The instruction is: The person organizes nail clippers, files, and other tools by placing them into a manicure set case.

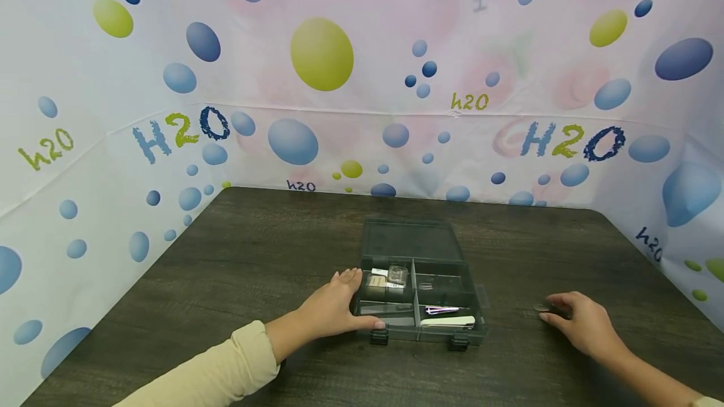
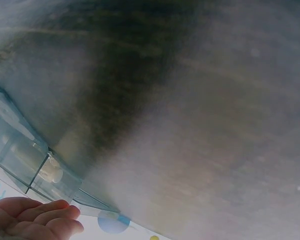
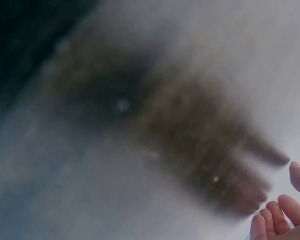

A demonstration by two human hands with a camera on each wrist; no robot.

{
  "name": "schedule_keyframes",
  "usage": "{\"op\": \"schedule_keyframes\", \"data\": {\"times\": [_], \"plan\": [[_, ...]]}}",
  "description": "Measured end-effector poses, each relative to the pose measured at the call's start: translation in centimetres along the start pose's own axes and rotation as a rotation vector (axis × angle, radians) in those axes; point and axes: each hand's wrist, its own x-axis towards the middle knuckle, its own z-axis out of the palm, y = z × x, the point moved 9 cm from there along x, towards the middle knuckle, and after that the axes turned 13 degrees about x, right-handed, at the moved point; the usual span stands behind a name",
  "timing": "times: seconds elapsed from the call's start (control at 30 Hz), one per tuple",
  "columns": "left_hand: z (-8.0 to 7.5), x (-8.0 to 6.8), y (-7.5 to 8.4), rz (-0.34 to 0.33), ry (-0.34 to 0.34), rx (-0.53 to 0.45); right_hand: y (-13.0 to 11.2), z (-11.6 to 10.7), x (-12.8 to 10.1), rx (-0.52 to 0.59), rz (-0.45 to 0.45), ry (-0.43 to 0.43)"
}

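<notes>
A dark see-through divided box (image 1: 421,333) lies on the table with its lid (image 1: 410,240) raised back. My left hand (image 1: 330,306) rests against its left side, thumb extended along the front edge near a latch. Inside are small clear-and-white packs (image 1: 387,278), a pale-handled tool (image 1: 448,321), a pinkish metal tool (image 1: 441,310) and a small thin metal piece (image 1: 426,286). To the right of the box, my right hand (image 1: 585,322) is low over the table. A tiny shiny thing (image 1: 540,308) lies by its parted thumb and forefinger; its kind is too small to tell.
The dark wood-grain table (image 1: 271,237) extends around the box. A white sheet (image 1: 362,5) printed with bubbles and lettering hangs behind and along both sides. Two dark latches (image 1: 458,343) jut from the box's front. Both wrist views are mostly blurred.
</notes>
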Motion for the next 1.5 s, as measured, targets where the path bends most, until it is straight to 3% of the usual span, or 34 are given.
{"op": "schedule_keyframes", "data": {"times": [1.2, 1.5], "plan": [[-0.1, 0.0, 0.0, -0.022, -0.022, -0.003, 0.7, 0.3, 1.1, 0.019, -0.014, -0.091], [0.1, 0.0, -0.1, -0.032, -0.036, -0.011, 0.3, 0.5, 1.0, 0.016, -0.054, -0.082]]}}
